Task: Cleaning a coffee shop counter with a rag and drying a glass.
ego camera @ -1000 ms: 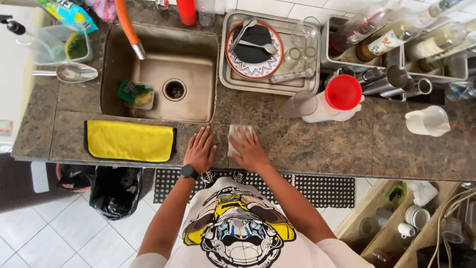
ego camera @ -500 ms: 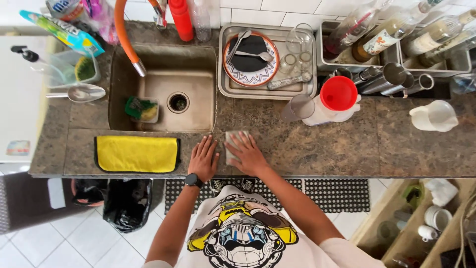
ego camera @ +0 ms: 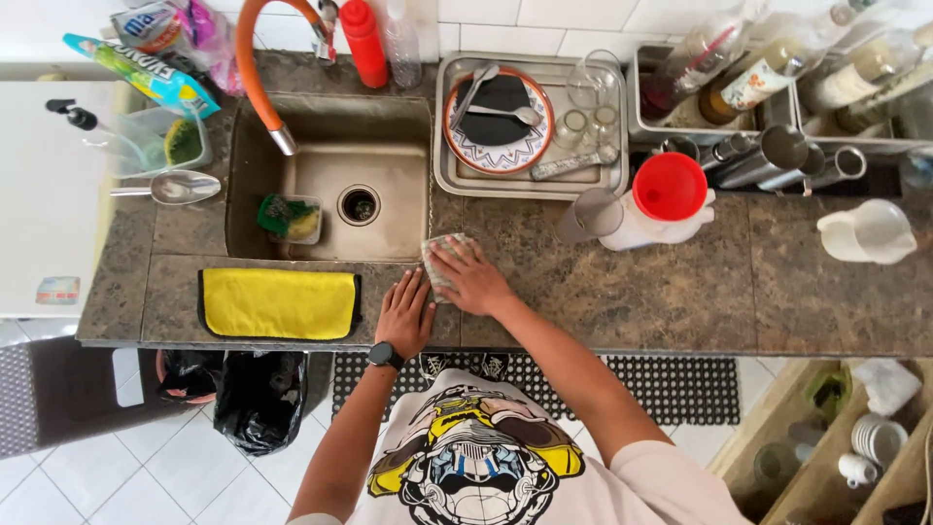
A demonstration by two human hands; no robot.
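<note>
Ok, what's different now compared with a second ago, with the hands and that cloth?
The right hand has slid the small cloth a little way up the countertop toward the sink corner, palm pressed flat on it throughout. The left hand moved up alongside, flat on the counter edge. Nothing was picked up or let go. The yellow towel, sponge and dish tray stayed put.

White printed T-shirt (ego camera: pixel 486 467) (helmet graphic, seemingly), black wristwatch (ego camera: pixel 385 355).

Two hands: left hand (ego camera: pixel 405 316), right hand (ego camera: pixel 473 277). One cloth (ego camera: pixel 439 255) under the right hand, one yellow towel (ego camera: pixel 279 302) left of them, one red-lidded jug (ego camera: pixel 653 204).
</note>
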